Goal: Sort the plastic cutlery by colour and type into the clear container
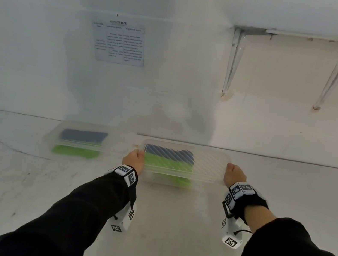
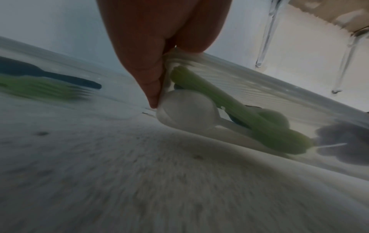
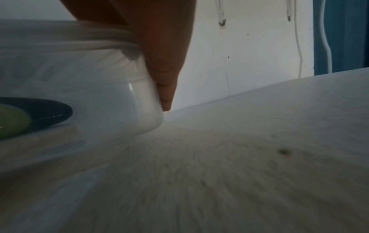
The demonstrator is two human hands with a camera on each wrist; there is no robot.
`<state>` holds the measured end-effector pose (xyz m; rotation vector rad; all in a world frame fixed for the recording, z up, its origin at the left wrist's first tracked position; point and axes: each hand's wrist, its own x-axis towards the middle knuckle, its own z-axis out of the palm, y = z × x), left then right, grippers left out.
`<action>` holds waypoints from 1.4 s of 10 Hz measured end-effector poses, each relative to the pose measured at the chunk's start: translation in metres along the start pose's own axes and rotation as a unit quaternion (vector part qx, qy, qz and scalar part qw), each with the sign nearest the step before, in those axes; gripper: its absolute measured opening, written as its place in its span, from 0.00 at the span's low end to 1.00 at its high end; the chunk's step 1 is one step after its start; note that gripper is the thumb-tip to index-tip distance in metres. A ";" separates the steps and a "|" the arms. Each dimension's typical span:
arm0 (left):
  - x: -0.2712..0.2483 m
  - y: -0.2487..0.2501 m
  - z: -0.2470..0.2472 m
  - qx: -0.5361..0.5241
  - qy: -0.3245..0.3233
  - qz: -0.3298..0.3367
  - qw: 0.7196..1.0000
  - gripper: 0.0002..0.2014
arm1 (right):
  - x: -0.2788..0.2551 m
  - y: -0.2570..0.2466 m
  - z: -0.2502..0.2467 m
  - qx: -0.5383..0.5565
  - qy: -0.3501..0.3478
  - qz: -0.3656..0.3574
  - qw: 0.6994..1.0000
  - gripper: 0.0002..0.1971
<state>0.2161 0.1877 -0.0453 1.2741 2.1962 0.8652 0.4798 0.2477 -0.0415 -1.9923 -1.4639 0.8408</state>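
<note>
A clear container (image 1: 206, 165) with a ribbed lid lies crosswise near the wall, on or just above the white table (image 1: 168, 229). Through the lid I see green cutlery (image 1: 166, 163) toward me and dark blue cutlery (image 1: 170, 152) behind it. My left hand (image 1: 134, 159) grips the container's left end and my right hand (image 1: 234, 175) grips its right end. In the left wrist view the fingers (image 2: 147, 63) lie down the end wall beside green handles (image 2: 209, 94). The right wrist view has the fingers (image 3: 163, 63) against the container's rounded corner (image 3: 143, 102), with blue (image 3: 49, 113) and green (image 3: 10, 123) pieces inside.
A second clear container (image 1: 80, 139) with blue and green cutlery stands to the left, close to the wall; the left wrist view shows its blue piece (image 2: 60, 77) and green fork (image 2: 40, 89). A paper sheet (image 1: 120, 42) and shelf brackets (image 1: 234, 60) hang on the wall.
</note>
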 end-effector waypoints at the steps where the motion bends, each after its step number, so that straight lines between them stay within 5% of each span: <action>1: 0.034 0.010 0.009 -0.009 -0.001 -0.001 1.000 0.21 | 0.033 -0.011 0.008 -0.002 0.004 0.000 1.000 0.23; 6: 0.084 0.009 0.040 -0.044 -0.002 -0.009 0.999 0.21 | 0.085 -0.011 0.029 0.015 0.018 0.014 1.000 0.23; 10: 0.074 0.013 0.036 -0.059 -0.032 -0.046 0.997 0.25 | 0.067 -0.019 0.020 0.042 0.023 0.010 0.999 0.23; 14: 0.013 -0.009 -0.007 -0.074 -0.063 0.016 0.995 0.24 | 0.010 -0.017 0.016 0.032 0.058 -0.071 0.995 0.22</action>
